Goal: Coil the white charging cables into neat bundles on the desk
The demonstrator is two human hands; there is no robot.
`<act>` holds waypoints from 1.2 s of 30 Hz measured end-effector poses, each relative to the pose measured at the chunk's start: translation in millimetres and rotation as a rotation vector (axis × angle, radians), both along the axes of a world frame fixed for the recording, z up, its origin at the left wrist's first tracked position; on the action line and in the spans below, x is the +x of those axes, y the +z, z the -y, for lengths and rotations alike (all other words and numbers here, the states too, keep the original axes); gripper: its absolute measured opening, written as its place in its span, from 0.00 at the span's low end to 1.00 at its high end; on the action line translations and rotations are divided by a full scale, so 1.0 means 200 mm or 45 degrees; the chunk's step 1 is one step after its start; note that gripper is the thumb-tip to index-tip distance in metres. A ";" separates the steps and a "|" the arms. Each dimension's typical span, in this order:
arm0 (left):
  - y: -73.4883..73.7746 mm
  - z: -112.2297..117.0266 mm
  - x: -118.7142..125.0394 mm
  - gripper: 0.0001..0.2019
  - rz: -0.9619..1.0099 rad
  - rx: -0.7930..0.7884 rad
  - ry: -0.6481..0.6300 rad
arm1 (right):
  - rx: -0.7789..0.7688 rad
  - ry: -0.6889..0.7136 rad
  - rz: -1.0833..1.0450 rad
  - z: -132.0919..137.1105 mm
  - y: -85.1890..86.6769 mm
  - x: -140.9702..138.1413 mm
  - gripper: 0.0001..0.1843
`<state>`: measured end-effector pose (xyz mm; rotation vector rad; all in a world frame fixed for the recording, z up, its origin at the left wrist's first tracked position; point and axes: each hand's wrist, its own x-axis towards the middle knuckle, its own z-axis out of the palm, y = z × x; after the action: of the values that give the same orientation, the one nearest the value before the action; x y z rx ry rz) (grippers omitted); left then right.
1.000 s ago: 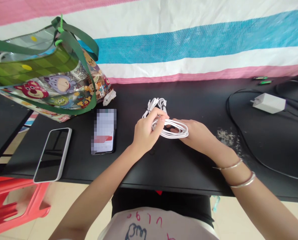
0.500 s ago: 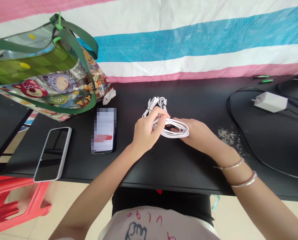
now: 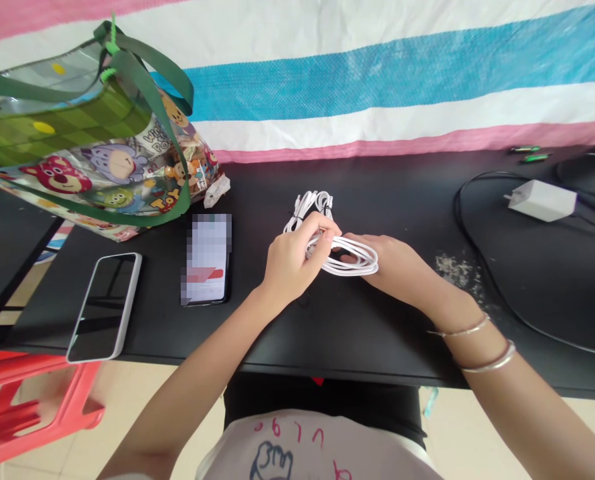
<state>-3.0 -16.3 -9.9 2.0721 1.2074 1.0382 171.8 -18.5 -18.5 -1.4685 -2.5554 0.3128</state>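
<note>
In the head view, the left hand (image 3: 294, 257) closes firmly around a white charging cable (image 3: 360, 265) at centre frame, pinching its loops, while the right hand (image 3: 392, 261) cups the coil's right end, fingers loosely curled, holding the loops snug.

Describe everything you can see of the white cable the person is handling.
The white cable is a smooth, rubbery-looking cord gathered into several loose loops. The left hand grips the bundle, while a neat coil extends right and meets the fingers of the right hand. Looser, tangled loops rise beyond the hands, apparently on the black tabletop. Small dark bits show among them, but no connector can be clearly made out.
</note>
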 end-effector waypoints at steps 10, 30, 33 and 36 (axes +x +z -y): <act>-0.01 0.02 0.01 0.15 -0.121 0.098 -0.047 | -0.054 -0.033 0.190 0.00 0.03 -0.03 0.05; -0.01 0.00 0.01 0.12 0.330 -0.204 0.230 | -0.594 -0.269 -1.386 0.01 0.07 -0.05 0.23; -0.01 0.00 0.01 0.12 0.331 -0.213 0.238 | -0.706 -0.253 -1.497 0.02 0.06 -0.05 0.26; -0.02 0.00 0.01 0.12 0.320 -0.223 0.222 | -0.745 -0.234 -1.512 0.02 0.04 -0.05 0.26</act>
<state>-0.8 -16.8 -13.3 1.6720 1.3136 1.1855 161.3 -23.1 -10.1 -1.0711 -1.3920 1.4544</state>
